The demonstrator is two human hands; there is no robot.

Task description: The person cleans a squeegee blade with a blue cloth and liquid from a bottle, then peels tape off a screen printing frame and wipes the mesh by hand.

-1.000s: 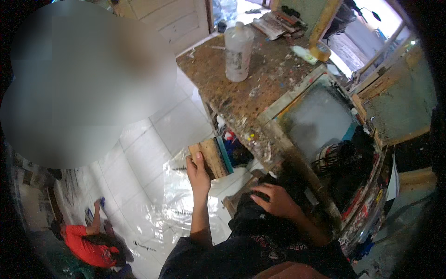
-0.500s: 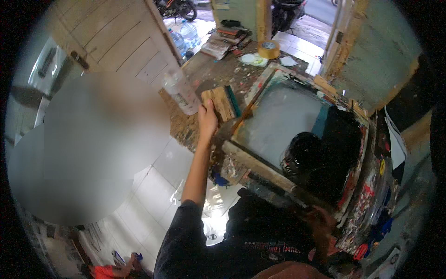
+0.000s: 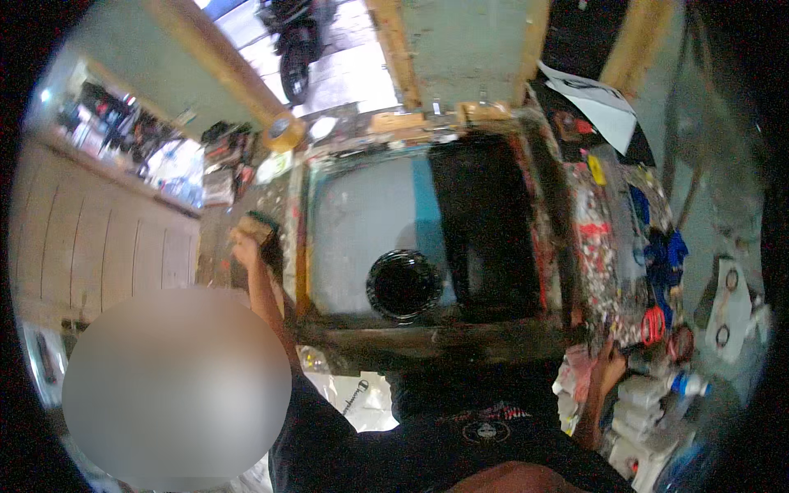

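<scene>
My left hand point(image 3: 244, 246) is closed on the wooden handle of a squeegee point(image 3: 265, 223) with a dark green blade, at the left of a screen-printing frame point(image 3: 427, 330). The frame lies flat, with a pale grey mesh point(image 3: 362, 201), a teal strip and a broad black area on its right. Near its front edge a round black tub point(image 3: 403, 286) rests on the mesh, dark inside. My right hand point(image 3: 610, 371) is low at the right, beside a pinkish cloth point(image 3: 578, 370). Its fingers are blurred, so any hold is unclear.
A roll of yellow tape point(image 3: 283, 133) stands at the bench's back left. Red-handled scissors point(image 3: 652, 325) and blue cloth point(image 3: 667, 251) lie along the paint-spattered right side. Stacked white bundles point(image 3: 637, 411) are at the lower right. A motorcycle point(image 3: 296, 57) stands beyond the doorway.
The view has swung right, bringing the frame to the middle. My right hand has moved out to the right, beside the pinkish cloth. The squeegee stays in my left hand.
</scene>
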